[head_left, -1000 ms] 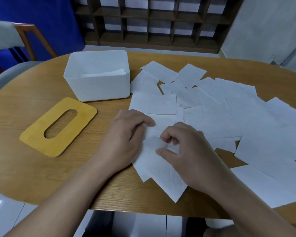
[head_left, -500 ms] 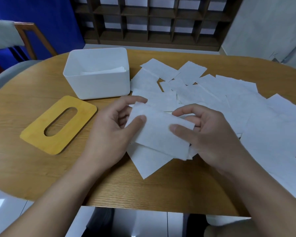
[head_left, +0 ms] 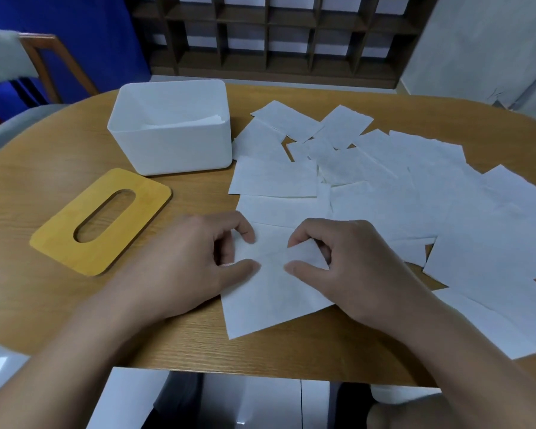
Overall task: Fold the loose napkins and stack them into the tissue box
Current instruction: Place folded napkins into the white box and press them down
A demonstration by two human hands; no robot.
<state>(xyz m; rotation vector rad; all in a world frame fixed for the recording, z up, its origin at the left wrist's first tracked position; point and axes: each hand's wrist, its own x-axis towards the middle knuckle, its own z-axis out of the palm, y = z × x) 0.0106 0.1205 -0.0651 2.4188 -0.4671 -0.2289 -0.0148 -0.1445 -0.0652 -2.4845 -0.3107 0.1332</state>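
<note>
Big wooden table [head_left: 59,305], loose napkins [head_left: 415,193] spread across its right side, white box [head_left: 171,150] at the back left with a few sheets already inside, its yellow lid [head_left: 75,239] lying beside it. Up front, the left hand [head_left: 195,261] and right hand [head_left: 350,267] both pinch one napkin [head_left: 270,298] flat on the table. Best play here: match the edges squarely, then press the crease firmly.

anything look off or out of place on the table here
Nothing damaged or spilled. The wooden lid lies askew on the table, off the open tissue box, and loose napkins are strewn overlapping at odd angles to the right.
</note>
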